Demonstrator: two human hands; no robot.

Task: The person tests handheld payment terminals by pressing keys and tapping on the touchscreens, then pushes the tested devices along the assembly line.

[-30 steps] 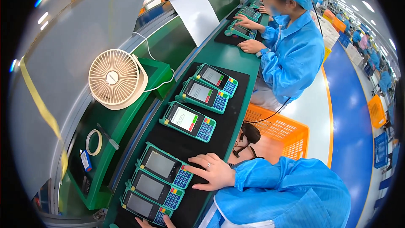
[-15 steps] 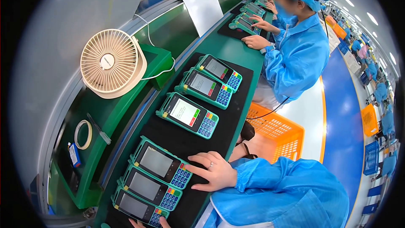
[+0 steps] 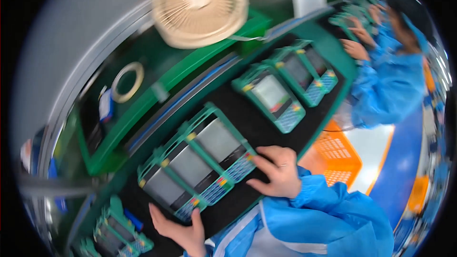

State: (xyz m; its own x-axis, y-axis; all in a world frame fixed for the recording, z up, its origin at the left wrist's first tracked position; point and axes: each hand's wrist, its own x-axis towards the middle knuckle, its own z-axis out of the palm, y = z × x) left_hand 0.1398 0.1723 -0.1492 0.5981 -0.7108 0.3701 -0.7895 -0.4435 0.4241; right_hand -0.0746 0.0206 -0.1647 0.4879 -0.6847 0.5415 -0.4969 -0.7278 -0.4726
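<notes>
Three handheld payment terminals in green frames lie side by side on a black mat. My right hand (image 3: 278, 173) rests at the keypad end of the far terminal (image 3: 221, 140), fingers apart, the index fingertip at its keys. By the lower corner of the near terminal (image 3: 164, 188), my left hand (image 3: 181, 231) has its thumb and fingers spread and holds nothing. Between these two is the middle terminal (image 3: 193, 166). All three screens look grey, and motion blur hides their details. Further along, another terminal (image 3: 271, 93) with a lighter screen lies before two more terminals (image 3: 297, 74).
More green-framed terminals (image 3: 116, 233) lie at lower left. Beyond the bench stand a beige fan (image 3: 200, 9) and a green shelf (image 3: 166, 83) with a tape roll (image 3: 127, 83). At right, a co-worker in blue (image 3: 388, 85) handles terminals; an orange crate (image 3: 338, 154) is below the bench edge.
The view has swung left, so the fan and far terminals now appear further right and terminals at lower left show. My left hand has come further into view. My right hand stays by the far terminal's keypad.
</notes>
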